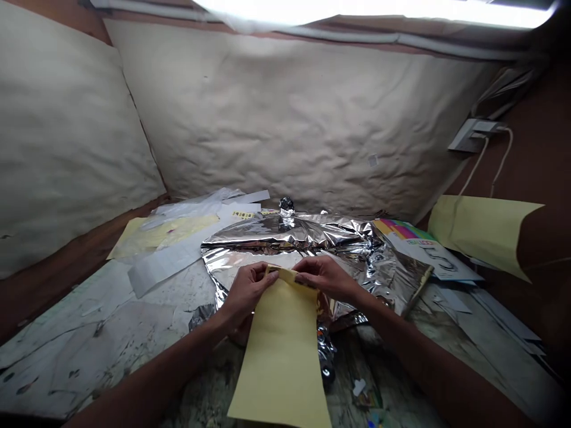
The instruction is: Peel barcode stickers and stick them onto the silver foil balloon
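Note:
A long pale yellow paper sheet [281,351] hangs from both hands toward me over the table edge. My left hand [244,294] pinches its top left corner, fingers closed on the paper. My right hand [325,276] pinches the top right edge, where the paper is folded or peeled back a little. Just beyond the hands lies a large crumpled silver foil sheet [303,238] spread across the worktable [111,333].
Yellow and white paper sheets [169,238] lie at the back left. A pack with coloured stripes [414,241] sits right of the foil. Another yellow sheet [482,229] hangs at the right. A wall socket with white cables [473,134] is on the right wall. Crumpled paper covers the walls.

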The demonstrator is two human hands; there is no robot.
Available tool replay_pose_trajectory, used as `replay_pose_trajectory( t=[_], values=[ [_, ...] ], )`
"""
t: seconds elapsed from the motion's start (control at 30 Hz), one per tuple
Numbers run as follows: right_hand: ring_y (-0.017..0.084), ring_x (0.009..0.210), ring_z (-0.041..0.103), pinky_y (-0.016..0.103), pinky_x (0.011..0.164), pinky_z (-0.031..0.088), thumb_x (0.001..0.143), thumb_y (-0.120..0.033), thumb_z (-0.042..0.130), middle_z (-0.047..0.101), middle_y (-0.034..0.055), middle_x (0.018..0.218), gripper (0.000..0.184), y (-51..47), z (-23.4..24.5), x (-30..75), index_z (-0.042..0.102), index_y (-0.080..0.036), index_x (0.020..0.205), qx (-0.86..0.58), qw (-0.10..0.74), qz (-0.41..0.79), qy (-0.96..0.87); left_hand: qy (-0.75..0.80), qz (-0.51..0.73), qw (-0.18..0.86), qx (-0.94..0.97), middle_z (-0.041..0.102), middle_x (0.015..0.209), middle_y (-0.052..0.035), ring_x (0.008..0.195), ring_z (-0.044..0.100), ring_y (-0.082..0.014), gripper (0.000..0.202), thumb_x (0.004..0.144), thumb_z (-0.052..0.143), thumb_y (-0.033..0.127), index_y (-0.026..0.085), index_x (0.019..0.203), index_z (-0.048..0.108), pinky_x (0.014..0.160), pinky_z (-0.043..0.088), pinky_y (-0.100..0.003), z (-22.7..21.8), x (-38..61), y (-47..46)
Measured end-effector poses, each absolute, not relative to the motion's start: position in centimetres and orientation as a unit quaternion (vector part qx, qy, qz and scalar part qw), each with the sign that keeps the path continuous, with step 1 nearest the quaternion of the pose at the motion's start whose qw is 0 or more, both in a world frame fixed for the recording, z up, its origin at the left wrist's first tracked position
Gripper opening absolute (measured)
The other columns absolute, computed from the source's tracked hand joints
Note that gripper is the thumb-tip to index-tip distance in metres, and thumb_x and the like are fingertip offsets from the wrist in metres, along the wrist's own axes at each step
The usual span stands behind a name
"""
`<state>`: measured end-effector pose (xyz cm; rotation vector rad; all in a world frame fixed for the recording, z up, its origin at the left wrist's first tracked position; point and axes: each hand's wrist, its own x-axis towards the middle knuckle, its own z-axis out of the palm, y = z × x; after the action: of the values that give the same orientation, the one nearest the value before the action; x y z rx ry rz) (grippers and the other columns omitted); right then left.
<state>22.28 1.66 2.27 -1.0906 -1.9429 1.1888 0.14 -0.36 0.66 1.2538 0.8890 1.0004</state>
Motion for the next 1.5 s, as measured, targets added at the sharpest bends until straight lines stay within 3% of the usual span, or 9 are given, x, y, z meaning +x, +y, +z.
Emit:
replay_pose_trajectory(
  t=[0.17,0.3,0.57,0.7,0.87,1.0,1.17,1.33,1.5],
  values=[
    [0.022,0.091,0.064,0.034,0.08,0.048,0.082,-0.031,0.068,0.071,0.0056,0.099,0.023,0.5,2.5,20.9,0.07,-0.023,0.103,-0.447,0.355,0.273,-0.774,0.425,0.434,0.502,0.616,0.06,0.066,-0.0003,0.057,0.051,-0.0119,0.036,0.084,0.063,0.047,0.013,0.076,0.064,0.049,0.036,-0.021,0.2,0.3,-0.6],
    [0.022,0.086,0.064,0.035,0.078,0.047,0.085,-0.03,0.066,0.071,0.0067,0.095,0.015,-0.4,2.1,19.4,0.07,-0.024,0.097,-0.449,0.368,0.195,-0.79,0.429,0.426,0.451,0.657,0.055,0.064,0.0003,0.058,0.046,-0.0111,0.036,0.088,0.058,0.045,0.012,0.074,0.063,0.051,0.032,-0.021,0.0,0.5,-1.0],
    [0.019,0.083,0.064,0.03,0.074,0.046,0.084,-0.022,0.069,0.07,0.0031,0.087,0.005,-1.3,1.3,18.6,0.07,-0.022,0.089,-0.448,0.41,0.058,-0.792,0.424,0.435,0.463,0.645,0.048,0.059,0.0028,0.056,0.039,-0.0096,0.037,0.086,0.06,0.044,0.012,0.066,0.06,0.048,0.027,-0.02,-0.1,0.6,-1.3],
    [0.019,0.084,0.063,0.03,0.076,0.045,0.085,-0.021,0.067,0.07,0.0029,0.087,0.002,-1.5,1.2,18.4,0.068,-0.021,0.085,-0.448,0.399,-0.007,-0.8,0.405,0.409,0.505,0.643,0.057,0.063,0.0002,0.057,0.047,-0.0109,0.034,0.084,0.062,0.043,0.011,0.072,0.064,0.05,0.033,-0.019,0.0,0.6,-1.3],
    [0.018,0.081,0.063,0.029,0.071,0.046,0.085,-0.022,0.065,0.069,0.0024,0.088,0.004,-1.5,1.0,18.5,0.066,-0.021,0.089,-0.47,0.378,0.045,-0.796,0.358,0.368,0.619,0.595,0.069,0.084,-0.0082,0.07,0.062,-0.0185,0.033,0.082,0.065,0.04,0.01,0.096,0.068,0.058,0.045,-0.024,-0.1,0.6,-1.5],
    [0.016,0.079,0.064,0.028,0.07,0.046,0.084,-0.024,0.068,0.07,0.0022,0.097,0.019,-1.5,0.7,18.5,0.066,-0.022,0.103,-0.48,0.377,0.07,-0.789,0.365,0.385,0.607,0.592,0.068,0.079,-0.0075,0.065,0.06,-0.017,0.035,0.083,0.063,0.044,0.01,0.091,0.068,0.055,0.043,-0.022,-0.4,0.6,-1.4],
    [0.02,0.088,0.063,0.032,0.079,0.045,0.088,-0.022,0.064,0.071,0.0042,0.093,0.007,-1.7,0.4,18.3,0.069,-0.021,0.093,-0.455,0.366,-0.011,-0.812,0.383,0.388,0.594,0.592,0.064,0.07,-0.0042,0.058,0.055,-0.0131,0.036,0.08,0.066,0.045,0.008,0.081,0.068,0.05,0.037,-0.019,-0.6,0.6,-1.2],
    [0.021,0.087,0.061,0.034,0.078,0.043,0.088,-0.019,0.061,0.071,0.0047,0.093,0.008,-2.1,0.5,18.3,0.068,-0.021,0.085,-0.429,0.366,-0.043,-0.825,0.373,0.372,0.621,0.581,0.069,0.08,-0.0069,0.064,0.06,-0.0166,0.042,0.078,0.068,0.048,0.009,0.093,0.069,0.055,0.043,-0.022,-0.4,0.6,-1.3],
    [0.018,0.089,0.062,0.031,0.08,0.046,0.086,-0.019,0.064,0.068,0.0047,0.094,0.003,-1.9,2.2,18.6,0.066,-0.019,0.085,-0.422,0.425,0.16,-0.785,0.353,0.323,0.659,0.581,0.071,0.084,-0.0068,0.07,0.065,-0.0199,0.048,0.072,0.076,0.041,0.011,0.108,0.068,0.061,0.048,-0.025,-0.3,-0.3,-0.3]
  ],
)
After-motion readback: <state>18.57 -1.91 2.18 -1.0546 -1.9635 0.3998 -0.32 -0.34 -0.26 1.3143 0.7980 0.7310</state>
